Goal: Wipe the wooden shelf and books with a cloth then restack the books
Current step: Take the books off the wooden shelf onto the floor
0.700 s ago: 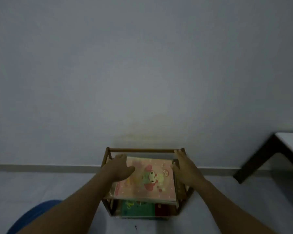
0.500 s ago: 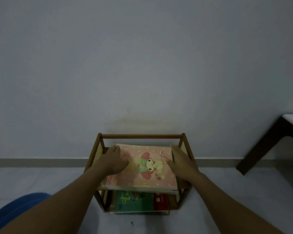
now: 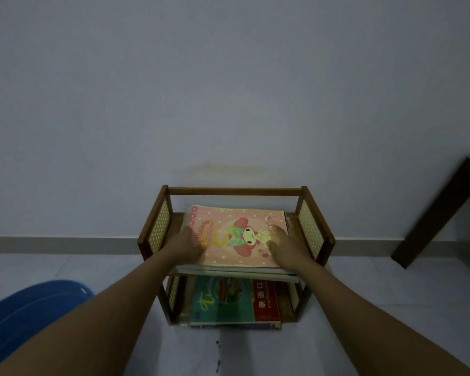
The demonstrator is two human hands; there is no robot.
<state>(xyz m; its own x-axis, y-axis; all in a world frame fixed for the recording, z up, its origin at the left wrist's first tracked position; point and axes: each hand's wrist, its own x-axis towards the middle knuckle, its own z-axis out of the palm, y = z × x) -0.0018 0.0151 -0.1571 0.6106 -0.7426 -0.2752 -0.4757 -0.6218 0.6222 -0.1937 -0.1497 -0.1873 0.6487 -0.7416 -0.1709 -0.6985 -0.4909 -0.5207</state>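
A small wooden shelf (image 3: 235, 191) with cane side panels stands on the floor against the wall. A stack of books lies on its upper level, topped by a pink book (image 3: 228, 221) with a cartoon figure. My left hand (image 3: 186, 246) rests on the stack's left front part, fingers bent over the cover. My right hand (image 3: 285, 246) lies flat on the right front part, fingers spread. On the lower level lie a teal book (image 3: 220, 302) and a red book (image 3: 266, 302). No cloth is in view.
A blue rounded object (image 3: 30, 313) lies on the floor at the lower left. A dark table leg (image 3: 434, 213) slants down at the right, under a white tabletop. The wall is directly behind the shelf.
The view has tilted down and drawn nearer, so the shelf looks larger. Both hands have slid from the stack's sides onto the pink book's front cover.
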